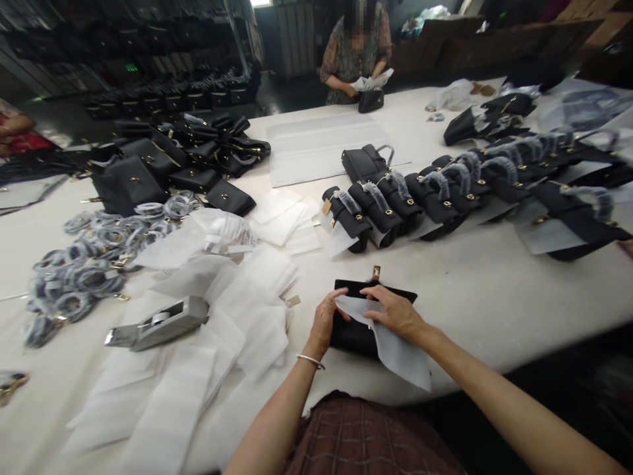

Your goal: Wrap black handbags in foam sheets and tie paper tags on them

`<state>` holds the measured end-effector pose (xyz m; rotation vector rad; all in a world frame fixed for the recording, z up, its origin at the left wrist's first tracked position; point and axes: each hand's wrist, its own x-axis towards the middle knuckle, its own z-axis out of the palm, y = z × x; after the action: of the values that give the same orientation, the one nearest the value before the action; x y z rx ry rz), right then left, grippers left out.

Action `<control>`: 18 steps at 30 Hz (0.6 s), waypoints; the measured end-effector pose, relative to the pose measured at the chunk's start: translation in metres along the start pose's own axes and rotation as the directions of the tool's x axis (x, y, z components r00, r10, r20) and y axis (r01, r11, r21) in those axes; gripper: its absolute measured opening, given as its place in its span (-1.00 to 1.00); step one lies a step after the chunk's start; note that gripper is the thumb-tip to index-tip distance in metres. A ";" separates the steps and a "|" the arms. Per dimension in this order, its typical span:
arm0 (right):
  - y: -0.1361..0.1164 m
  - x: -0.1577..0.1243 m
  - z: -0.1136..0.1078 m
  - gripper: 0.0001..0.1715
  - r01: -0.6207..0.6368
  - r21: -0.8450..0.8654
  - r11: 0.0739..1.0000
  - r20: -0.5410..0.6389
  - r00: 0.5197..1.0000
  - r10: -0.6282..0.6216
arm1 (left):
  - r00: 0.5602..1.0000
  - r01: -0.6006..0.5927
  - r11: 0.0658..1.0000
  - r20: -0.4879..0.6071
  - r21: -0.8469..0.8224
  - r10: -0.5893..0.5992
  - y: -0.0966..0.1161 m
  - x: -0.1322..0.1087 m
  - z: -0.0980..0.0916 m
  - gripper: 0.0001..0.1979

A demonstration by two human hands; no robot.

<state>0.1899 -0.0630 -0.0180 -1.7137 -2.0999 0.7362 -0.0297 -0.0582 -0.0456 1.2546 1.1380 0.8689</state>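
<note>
A small black handbag (355, 335) lies flat on the white table (475, 297) right in front of me, its gold clasp (376, 272) pointing away. A sheet of white foam wrap (395, 349) lies across the bag and hangs toward me. My left hand (325, 323) pinches the sheet's left edge against the bag. My right hand (393, 310) presses flat on the sheet on top of the bag, fingers stretched out.
A tape dispenser (161, 322) lies among loose foam sheets (232, 303) to my left. Coiled wrapped straps (84, 264) and unwrapped black bags (148, 165) sit at far left. A row of wrapped bags (445, 191) runs to the right. Another person (356, 53) works at the far edge.
</note>
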 end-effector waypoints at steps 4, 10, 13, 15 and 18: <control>-0.008 -0.017 0.001 -0.74 0.208 -0.195 0.958 -0.161 0.957 -0.241 | 1.000 0.007 1.000 -0.029 -0.016 -0.008 0.003 -0.001 0.001 -0.31; -0.029 -0.065 0.043 -0.43 0.289 -0.325 0.900 -0.114 0.933 -0.341 | 0.997 0.063 0.996 -0.032 -0.067 -0.066 -0.003 0.005 0.001 -0.53; -0.027 -0.070 0.054 -0.38 0.265 -0.344 0.901 -0.086 0.946 -0.311 | 0.995 0.098 0.992 0.009 -0.078 -0.098 -0.004 0.006 -0.004 -0.59; -0.022 -0.067 0.051 -0.42 0.277 -0.310 0.910 -0.055 0.950 -0.308 | 0.993 0.115 0.991 0.046 -0.064 -0.113 -0.002 0.004 -0.009 -0.62; -0.015 -0.061 0.042 -0.45 0.311 -0.256 0.915 -0.007 0.946 -0.323 | 0.990 0.119 0.993 0.077 -0.015 -0.117 0.000 0.000 -0.014 -0.65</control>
<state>0.1677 -0.1320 -0.0393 -1.4299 -2.4408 0.3395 -0.0427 -0.0545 -0.0446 1.1824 1.1282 0.7364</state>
